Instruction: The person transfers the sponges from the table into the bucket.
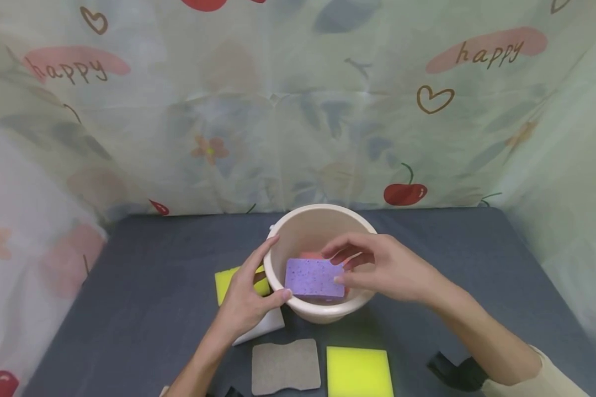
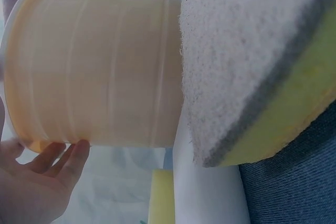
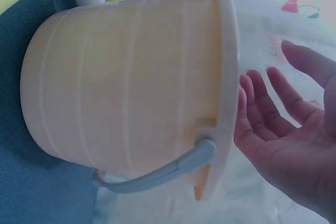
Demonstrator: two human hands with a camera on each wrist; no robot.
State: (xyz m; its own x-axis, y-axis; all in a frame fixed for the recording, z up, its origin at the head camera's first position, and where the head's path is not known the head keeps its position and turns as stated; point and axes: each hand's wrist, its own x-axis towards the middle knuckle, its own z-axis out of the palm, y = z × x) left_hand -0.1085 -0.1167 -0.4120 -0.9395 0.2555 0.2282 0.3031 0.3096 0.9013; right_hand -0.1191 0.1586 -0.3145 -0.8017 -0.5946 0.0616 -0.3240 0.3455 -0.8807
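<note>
A cream bucket (image 1: 298, 234) stands upright on the dark table, its grey handle (image 3: 163, 174) hanging down the side in the right wrist view. My left hand (image 1: 245, 303) grips the near-left rim, thumb over the edge and fingers against the outer wall. Inside lies a purple sponge (image 1: 309, 277), over a reddish piece (image 1: 310, 255) that it mostly covers. Above the right part of the opening is my right hand (image 1: 389, 269), fingers loosely bent. The right wrist view shows that palm (image 3: 289, 150) holding nothing, just off the rim.
In front of the bucket lie a grey-topped sponge (image 1: 285, 366) with notched sides and a yellow sponge (image 1: 358, 372). Left of it, partly behind my left hand, are another yellow sponge (image 1: 223, 284) and a white block (image 1: 265, 326). A patterned curtain (image 1: 278, 138) hangs behind the table.
</note>
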